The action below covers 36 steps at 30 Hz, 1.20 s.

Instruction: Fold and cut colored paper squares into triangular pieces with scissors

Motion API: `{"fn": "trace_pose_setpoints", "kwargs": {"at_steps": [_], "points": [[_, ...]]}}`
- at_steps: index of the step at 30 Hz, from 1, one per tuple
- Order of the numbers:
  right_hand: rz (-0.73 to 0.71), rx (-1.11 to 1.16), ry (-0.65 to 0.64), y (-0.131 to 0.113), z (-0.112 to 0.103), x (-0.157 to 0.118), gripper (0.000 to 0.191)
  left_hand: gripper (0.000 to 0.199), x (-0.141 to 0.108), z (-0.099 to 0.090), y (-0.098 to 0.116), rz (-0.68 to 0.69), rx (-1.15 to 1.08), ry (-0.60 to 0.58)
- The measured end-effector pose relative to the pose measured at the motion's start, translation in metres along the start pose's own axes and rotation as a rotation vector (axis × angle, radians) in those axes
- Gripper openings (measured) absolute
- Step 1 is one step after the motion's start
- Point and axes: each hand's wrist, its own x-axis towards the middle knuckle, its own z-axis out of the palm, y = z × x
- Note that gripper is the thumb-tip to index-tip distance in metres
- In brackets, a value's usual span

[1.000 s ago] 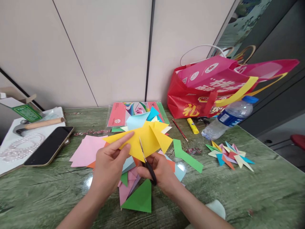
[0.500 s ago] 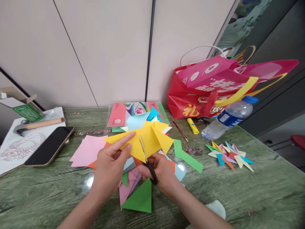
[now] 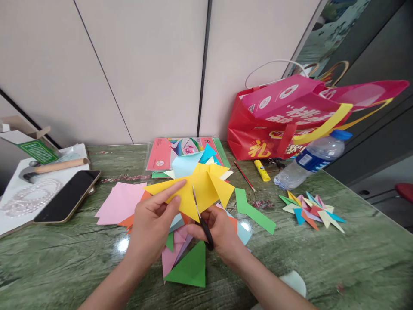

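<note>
A folded yellow paper point(image 3: 203, 189) is held up over the middle of the table. My left hand point(image 3: 155, 215) pinches its left part between thumb and fingers. Black-handled scissors point(image 3: 205, 230) are in my right hand point(image 3: 217, 232), their blades lying against the yellow paper and pointing up and away. Beneath and around my hands are pink paper point(image 3: 121, 202), a green folded triangle point(image 3: 190, 267), and orange and light blue pieces. Behind the yellow paper, light blue paper point(image 3: 187, 163) partly covers a paper pack point(image 3: 161, 153).
On the left are a phone point(image 3: 67, 196), a hammer point(image 3: 58, 167) and beads point(image 3: 30, 198). At the right stand a red bag point(image 3: 258, 125) and a leaning bottle point(image 3: 309, 161), near a glue stick point(image 3: 261, 170), a red pencil point(image 3: 244, 175), green strips point(image 3: 258, 217) and a colourful paper star point(image 3: 311, 211).
The yellow paper's left part and my left hand have shifted slightly right. The scissors' blades look a little more upright against the paper. Both hands keep their hold.
</note>
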Motion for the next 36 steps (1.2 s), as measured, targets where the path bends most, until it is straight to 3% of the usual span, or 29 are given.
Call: {"fn": "trace_pose_setpoints", "kwargs": {"at_steps": [12, 19, 36], "points": [[-0.036, -0.032, -0.011, 0.008, -0.005, 0.001, 0.031, 0.03, -0.001, 0.002, -0.001, 0.003, -0.001, -0.003], [-0.021, 0.021, -0.022, 0.008, -0.005, 0.001, 0.039, 0.03, -0.001, 0.001, -0.001, 0.013, 0.022, -0.021], [-0.002, -0.077, 0.009, 0.005, -0.005, 0.0, 0.032, 0.028, -0.002, -0.001, -0.004, 0.026, 0.039, -0.031]]}}
